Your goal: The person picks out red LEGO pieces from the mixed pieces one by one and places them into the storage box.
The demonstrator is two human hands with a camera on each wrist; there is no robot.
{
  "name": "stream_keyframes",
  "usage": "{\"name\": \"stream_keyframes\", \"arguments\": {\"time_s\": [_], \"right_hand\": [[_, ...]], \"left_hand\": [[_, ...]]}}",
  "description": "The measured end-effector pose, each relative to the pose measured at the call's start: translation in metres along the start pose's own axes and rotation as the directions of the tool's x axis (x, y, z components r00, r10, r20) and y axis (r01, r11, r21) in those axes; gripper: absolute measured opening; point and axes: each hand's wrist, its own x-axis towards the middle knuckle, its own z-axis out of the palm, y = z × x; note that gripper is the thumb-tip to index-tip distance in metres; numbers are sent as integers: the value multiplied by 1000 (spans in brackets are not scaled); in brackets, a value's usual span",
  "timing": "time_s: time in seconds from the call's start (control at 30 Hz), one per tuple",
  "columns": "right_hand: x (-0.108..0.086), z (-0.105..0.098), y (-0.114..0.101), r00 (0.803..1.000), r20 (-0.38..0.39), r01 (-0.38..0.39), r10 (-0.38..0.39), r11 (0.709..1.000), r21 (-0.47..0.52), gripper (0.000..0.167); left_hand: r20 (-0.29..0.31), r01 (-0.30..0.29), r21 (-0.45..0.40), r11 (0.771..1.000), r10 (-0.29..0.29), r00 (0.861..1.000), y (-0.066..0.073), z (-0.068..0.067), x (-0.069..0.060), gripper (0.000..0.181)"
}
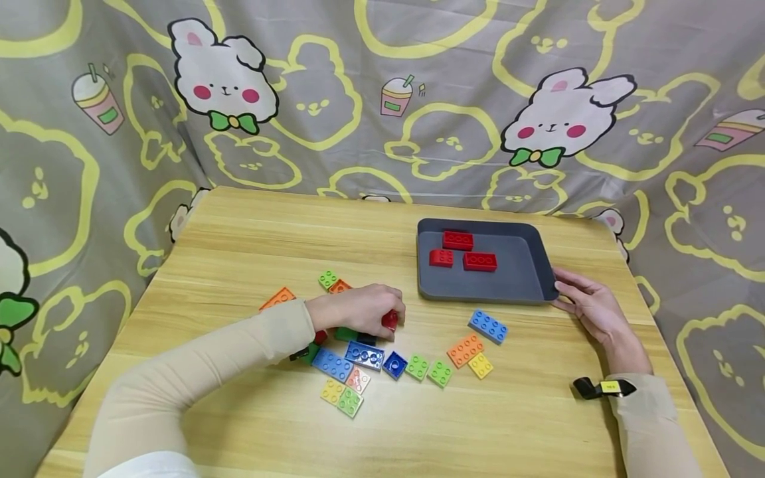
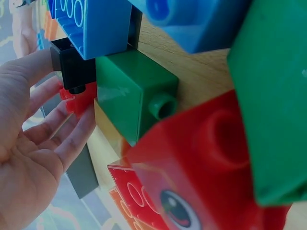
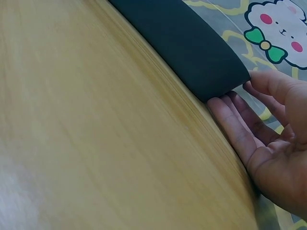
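My left hand (image 1: 372, 311) reaches over the loose bricks and holds a red brick (image 1: 390, 320) between thumb and fingers. In the left wrist view, the left hand (image 2: 38, 139) has its fingers around the red brick (image 2: 82, 99), partly hidden behind a black brick (image 2: 76, 64); a green brick (image 2: 129, 91) lies beside them. The grey tray (image 1: 490, 292) holds three red bricks, one of them a long brick (image 1: 480, 261). At its near right corner my right hand (image 1: 597, 312) grips the edge. The right wrist view shows the right hand (image 3: 273, 129) with thumb and fingers at the tray corner (image 3: 201, 62).
Blue (image 1: 488, 326), orange (image 1: 465, 350) and yellow (image 1: 481, 365) bricks lie in front of the tray. More loose bricks, among them two light green ones, spread around and below my left hand on the wooden table (image 1: 251, 425). A patterned curtain (image 1: 335, 159) stands behind.
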Motion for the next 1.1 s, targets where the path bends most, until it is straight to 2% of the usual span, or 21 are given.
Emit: {"name": "stream_keyframes", "arguments": {"time_s": [0.3,0.97,1.1], "right_hand": [[0,-1,0,1000,1,7,-7,1000,1,38],[0,-1,0,1000,2,2,-2,1000,7,38],[1,0,-1,1000,3,-2,2,1000,10,39]], "left_hand": [[-16,-8,18,1000,8,1000,1,-1,2,30],[22,-5,55,998,4,1000,1,-1,7,37],[20,-5,44,999,4,1000,2,-5,8,38]]}}
